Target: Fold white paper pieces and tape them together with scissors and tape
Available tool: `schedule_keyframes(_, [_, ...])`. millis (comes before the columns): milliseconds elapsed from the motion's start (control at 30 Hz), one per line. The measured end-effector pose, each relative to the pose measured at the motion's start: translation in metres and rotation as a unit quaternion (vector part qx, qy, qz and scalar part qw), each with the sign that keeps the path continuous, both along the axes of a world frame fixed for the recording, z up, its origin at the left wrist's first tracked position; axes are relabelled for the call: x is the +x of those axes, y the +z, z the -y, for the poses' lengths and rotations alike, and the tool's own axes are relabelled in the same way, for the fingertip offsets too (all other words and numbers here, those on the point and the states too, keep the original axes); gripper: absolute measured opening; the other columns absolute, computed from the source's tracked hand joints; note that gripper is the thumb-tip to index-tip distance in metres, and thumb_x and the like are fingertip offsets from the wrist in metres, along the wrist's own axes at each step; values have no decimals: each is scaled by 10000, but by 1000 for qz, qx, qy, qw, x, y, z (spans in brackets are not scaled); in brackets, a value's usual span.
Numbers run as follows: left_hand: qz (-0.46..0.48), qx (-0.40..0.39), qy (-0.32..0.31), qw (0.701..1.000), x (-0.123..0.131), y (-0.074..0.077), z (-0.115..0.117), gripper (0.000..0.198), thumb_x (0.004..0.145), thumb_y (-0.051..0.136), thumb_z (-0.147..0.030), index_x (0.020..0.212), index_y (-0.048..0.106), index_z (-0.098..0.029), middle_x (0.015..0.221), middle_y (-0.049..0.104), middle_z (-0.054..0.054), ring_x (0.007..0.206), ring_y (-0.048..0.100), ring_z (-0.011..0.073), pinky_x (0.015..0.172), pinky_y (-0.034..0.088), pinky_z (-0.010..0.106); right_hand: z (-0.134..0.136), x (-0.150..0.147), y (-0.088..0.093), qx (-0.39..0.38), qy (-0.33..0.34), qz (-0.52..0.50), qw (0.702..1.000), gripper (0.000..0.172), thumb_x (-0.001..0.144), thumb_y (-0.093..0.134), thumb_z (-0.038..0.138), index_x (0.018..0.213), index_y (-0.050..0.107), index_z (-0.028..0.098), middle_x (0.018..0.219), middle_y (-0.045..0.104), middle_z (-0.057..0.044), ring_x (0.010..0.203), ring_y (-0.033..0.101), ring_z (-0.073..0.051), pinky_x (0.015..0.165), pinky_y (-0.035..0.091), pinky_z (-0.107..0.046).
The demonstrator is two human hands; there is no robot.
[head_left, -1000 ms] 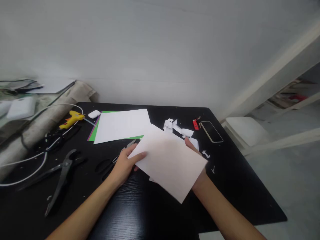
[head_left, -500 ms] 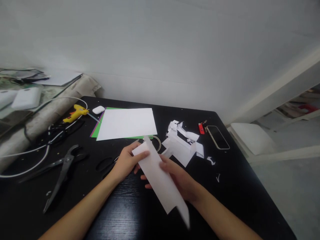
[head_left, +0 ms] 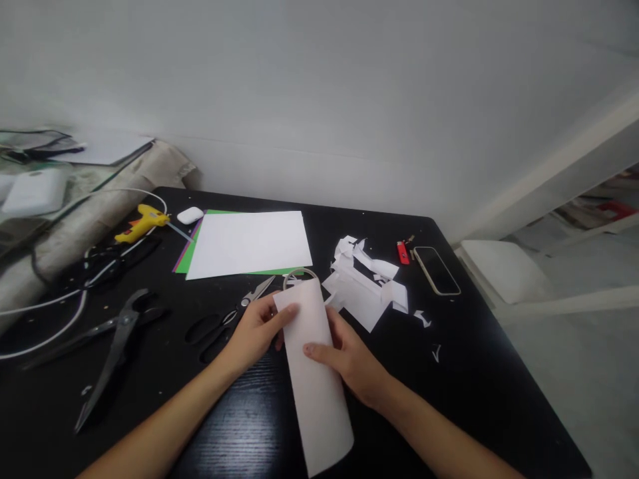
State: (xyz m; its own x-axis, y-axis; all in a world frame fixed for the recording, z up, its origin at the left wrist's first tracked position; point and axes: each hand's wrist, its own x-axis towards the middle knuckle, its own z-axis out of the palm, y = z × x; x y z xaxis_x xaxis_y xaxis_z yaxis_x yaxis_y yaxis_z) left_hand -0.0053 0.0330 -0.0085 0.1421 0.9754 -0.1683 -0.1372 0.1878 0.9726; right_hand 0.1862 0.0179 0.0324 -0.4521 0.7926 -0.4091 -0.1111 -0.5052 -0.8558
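Both my hands hold a white sheet of paper (head_left: 314,372) curled into a long tube over the black table (head_left: 469,372). My left hand (head_left: 257,332) grips the tube's far left edge, with the thumb on top. On the tube's right side, my right hand (head_left: 349,362) is wrapped round it and its thumb presses on the paper. A tape roll (head_left: 299,274) lies just beyond the tube's far end. Black-handled scissors (head_left: 224,322) rest under and left of my left hand.
A white sheet on green and purple paper (head_left: 249,243) lies at the back. Paper scraps (head_left: 367,286), a red lighter (head_left: 401,253) and a phone (head_left: 436,269) are on the right. Large shears (head_left: 112,346), a yellow glue gun (head_left: 137,223), cables and a white earbud case (head_left: 190,215) are on the left.
The flat sheet held up between my hands has been rolled into a tube. My right hand has moved from the sheet's far edge to the tube's right side.
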Motion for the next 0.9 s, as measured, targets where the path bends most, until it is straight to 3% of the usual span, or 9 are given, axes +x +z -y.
schedule_keyframes(200, [-21,-1,-33,999,0,3,3,374,821,786,-525,801,662,-173,569,564,-27,420,482,103,385,381,210,-12,-1,14,70,67,58,994,556,851,813,429,1295,586,183,1099,749,-81,1005,703,-264,881,555,-407])
schedule_keyframes(400, [-25,22,-28,999,-2,3,1,363,804,802,-481,719,615,-182,524,532,-44,405,462,94,395,344,203,-32,-8,28,190,84,188,960,413,876,775,539,1097,709,197,1067,737,-96,1007,692,-299,876,552,-435])
schedule_keyframes(467, [-35,27,-18,999,-3,3,0,398,789,809,-501,692,593,-181,489,528,-48,381,441,85,386,320,197,-34,-9,30,226,56,226,946,497,860,793,533,1227,672,220,1122,719,-96,1033,683,-302,914,542,-459])
schedule_keyframes(567, [-52,29,2,998,-5,5,-1,448,788,801,-540,666,552,-189,428,505,-59,341,398,72,368,271,185,-35,-7,31,241,28,251,937,786,832,822,534,1490,477,276,1130,704,-92,997,689,-298,908,543,-485])
schedule_keyframes(633, [-53,31,19,998,-6,7,-1,461,794,797,-550,668,535,-192,409,497,-66,330,384,66,365,252,179,-36,-5,32,236,42,241,940,845,828,830,524,1530,419,293,1126,711,-90,965,699,-294,873,553,-476])
schedule_keyframes(800, [-44,42,48,997,-5,6,0,474,804,796,-557,688,518,-191,431,497,-71,349,388,59,382,249,170,-38,-2,33,238,107,214,941,413,887,777,421,1237,642,248,1132,726,-83,986,688,-286,812,554,-413])
schedule_keyframes(900, [-24,61,78,995,-2,2,0,482,799,821,-509,693,475,-190,496,459,-93,402,378,38,409,257,151,-41,-3,31,227,133,213,941,292,890,763,378,1125,685,223,1057,731,-74,957,675,-277,763,543,-381])
